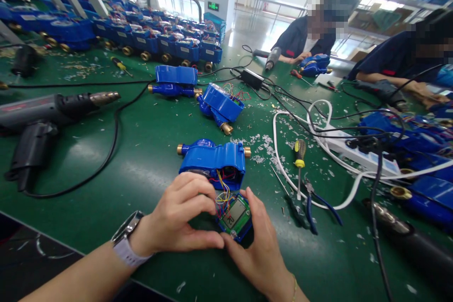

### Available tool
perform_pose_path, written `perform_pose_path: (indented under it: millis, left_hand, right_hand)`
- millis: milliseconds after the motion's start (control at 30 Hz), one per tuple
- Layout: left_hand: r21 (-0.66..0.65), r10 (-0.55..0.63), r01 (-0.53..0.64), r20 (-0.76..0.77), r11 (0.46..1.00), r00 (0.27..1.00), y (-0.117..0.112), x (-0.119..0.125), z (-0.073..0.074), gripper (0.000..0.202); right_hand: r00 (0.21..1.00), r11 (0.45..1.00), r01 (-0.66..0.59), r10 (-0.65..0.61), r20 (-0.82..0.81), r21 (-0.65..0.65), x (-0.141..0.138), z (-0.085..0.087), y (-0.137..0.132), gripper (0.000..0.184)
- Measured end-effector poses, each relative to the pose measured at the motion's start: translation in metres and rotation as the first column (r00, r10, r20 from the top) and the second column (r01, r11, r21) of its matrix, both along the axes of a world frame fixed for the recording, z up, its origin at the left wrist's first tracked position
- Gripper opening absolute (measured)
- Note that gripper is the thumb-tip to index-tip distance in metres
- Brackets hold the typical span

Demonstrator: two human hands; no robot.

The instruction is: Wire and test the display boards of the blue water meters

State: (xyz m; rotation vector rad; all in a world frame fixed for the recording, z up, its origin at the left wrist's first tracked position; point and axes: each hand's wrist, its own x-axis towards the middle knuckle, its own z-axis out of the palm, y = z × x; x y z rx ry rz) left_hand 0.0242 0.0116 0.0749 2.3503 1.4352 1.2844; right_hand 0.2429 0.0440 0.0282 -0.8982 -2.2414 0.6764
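Observation:
A blue water meter body (211, 160) with brass ends lies on the green table (148, 146) in front of me. Coloured wires (222, 189) run from its open side to a small green circuit board with an LCD screen (234, 215). My left hand (179, 217), a watch on its wrist, is curled around the board's left side, fingertips touching it. My right hand (260, 250) grips the board from the right and below, thumb along its edge. Both hands hold the board just above the table.
Two heat guns (42, 118) lie at left. More blue meters (220, 104) sit ahead, with rows at the back. A screwdriver (299, 163), pliers (313, 205), a white power strip (357, 151) and cables lie right. Two other people sit across the table.

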Motion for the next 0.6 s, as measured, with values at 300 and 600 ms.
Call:
perform_pose_path:
  millis: [300,600]
  left_hand:
    - [0.005,0.165,-0.181,-0.439,0.983,0.883,0.013,0.023,0.01,0.012]
    - [-0.075,0.05,-0.072,-0.264,0.995,0.963,0.019,0.018,0.003,0.012]
  right_hand:
    - [0.999,0.996,-0.022,0.024,-0.021,0.083,0.0,0.002,-0.001,0.075]
    - [0.996,0.997,-0.068,0.066,-0.055,-0.03,0.001,0.007,-0.001,0.07]
